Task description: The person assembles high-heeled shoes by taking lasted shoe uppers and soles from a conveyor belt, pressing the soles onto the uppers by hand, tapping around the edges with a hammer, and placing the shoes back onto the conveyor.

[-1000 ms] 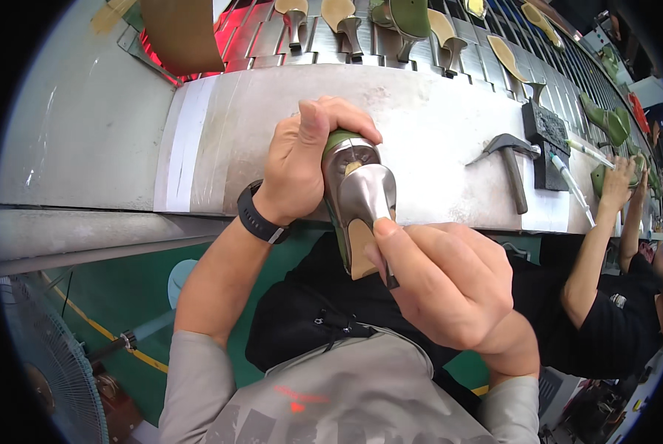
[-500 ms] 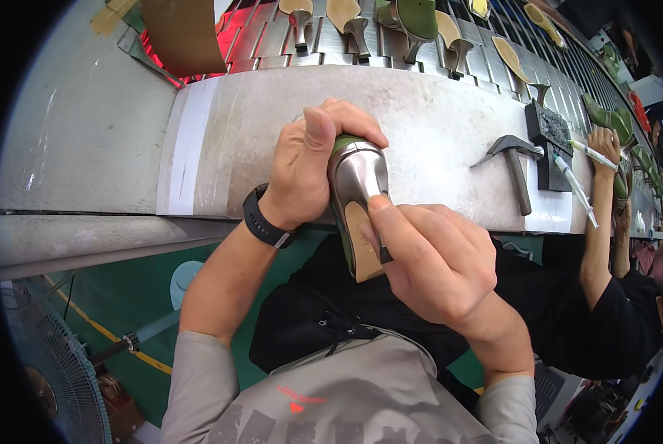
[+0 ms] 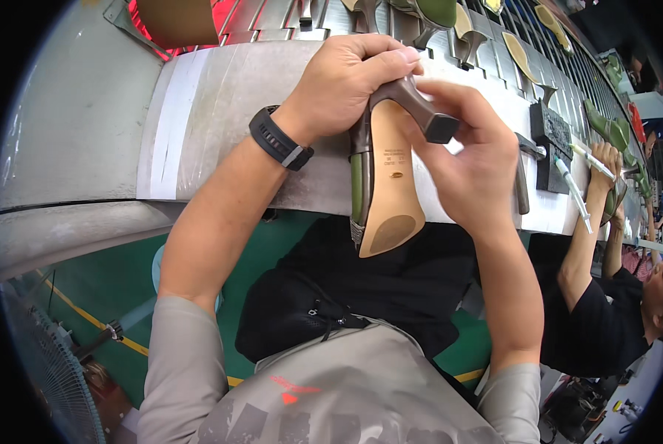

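Green upper and brown heel mark the shoe, held upside down across the near edge of the bench — heel end over the bench, toe reaching past that edge toward the body, tan sole facing up. The left hand, a black watch on its wrist, has its grip closed round the back of the shoe at the heel's base, thumb lying across the top. The right hand, slightly blurred, has its grip about the heel, which passes between the thumb by the sole and the curled fingers, its black tip jutting toward the palm. Just beside that hand, partly hidden by it, lies a hammer; next to it, toward the bench's right end, sits a black block with two syringes near it. Farther right, a co-worker's hand is raised among green shoes — while beyond the bench's far edge, upturned soles with heels rest on a slatted metal rack
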{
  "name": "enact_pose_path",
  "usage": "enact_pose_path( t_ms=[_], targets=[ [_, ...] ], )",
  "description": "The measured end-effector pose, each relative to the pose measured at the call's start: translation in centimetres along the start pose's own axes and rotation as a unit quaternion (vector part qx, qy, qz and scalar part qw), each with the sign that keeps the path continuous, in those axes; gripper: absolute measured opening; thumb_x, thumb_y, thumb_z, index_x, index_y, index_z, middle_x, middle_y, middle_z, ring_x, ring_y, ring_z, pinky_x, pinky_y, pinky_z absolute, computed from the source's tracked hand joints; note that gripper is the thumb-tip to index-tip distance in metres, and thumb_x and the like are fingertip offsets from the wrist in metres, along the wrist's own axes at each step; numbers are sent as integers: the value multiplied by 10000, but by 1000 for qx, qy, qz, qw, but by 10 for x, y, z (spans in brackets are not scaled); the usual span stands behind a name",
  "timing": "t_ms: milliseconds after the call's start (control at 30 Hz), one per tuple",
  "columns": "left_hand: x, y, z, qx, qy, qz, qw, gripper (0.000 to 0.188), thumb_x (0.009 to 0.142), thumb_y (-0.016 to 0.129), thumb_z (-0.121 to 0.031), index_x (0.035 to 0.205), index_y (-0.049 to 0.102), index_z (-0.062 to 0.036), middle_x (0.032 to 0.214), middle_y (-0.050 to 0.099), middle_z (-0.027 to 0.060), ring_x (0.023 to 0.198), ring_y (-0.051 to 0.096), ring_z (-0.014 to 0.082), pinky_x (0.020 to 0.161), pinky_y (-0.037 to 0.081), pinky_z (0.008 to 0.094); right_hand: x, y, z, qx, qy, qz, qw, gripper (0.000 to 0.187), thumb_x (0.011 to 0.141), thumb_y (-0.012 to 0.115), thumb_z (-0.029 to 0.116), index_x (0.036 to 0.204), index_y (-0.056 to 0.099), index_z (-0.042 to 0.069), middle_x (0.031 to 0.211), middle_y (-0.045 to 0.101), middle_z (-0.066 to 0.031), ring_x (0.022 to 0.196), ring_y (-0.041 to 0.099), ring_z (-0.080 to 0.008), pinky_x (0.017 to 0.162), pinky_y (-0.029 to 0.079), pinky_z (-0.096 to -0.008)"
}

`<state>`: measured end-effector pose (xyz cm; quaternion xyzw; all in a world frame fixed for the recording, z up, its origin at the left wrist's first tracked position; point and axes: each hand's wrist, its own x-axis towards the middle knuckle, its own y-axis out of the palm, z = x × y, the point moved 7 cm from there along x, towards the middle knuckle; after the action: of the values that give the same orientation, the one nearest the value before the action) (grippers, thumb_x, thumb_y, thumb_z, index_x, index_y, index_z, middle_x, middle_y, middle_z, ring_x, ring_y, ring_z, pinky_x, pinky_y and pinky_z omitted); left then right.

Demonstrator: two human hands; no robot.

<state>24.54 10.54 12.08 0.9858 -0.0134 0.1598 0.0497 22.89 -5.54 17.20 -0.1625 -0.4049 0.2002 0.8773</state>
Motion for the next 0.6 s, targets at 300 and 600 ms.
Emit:
enact_pose_path(
  t_ms=[300, 600],
  targets=[
    [2, 3, 3, -6, 24, -12, 1000, 331, 1064, 589, -272, 1036, 763, 8, 913, 709, 19, 795, 586, 54, 730, 490, 215, -11, 13, -42, 70, 375, 182, 906, 513, 888, 814, 476, 777, 671, -4, 632, 575, 20, 575, 490, -45, 508, 395, -244],
    [0, 2, 0, 57, -54, -3, 997, 336, 1011, 672, -333, 1029, 722, -1, 911, 670, 13, 839, 584, 76, 770, 484, 233, 4, 25, -36, 16, 349, 197, 916, 486, 879, 834, 428, 743, 666, -8, 617, 566, 18, 569, 478, -52, 500, 388, -268]
  ],
)
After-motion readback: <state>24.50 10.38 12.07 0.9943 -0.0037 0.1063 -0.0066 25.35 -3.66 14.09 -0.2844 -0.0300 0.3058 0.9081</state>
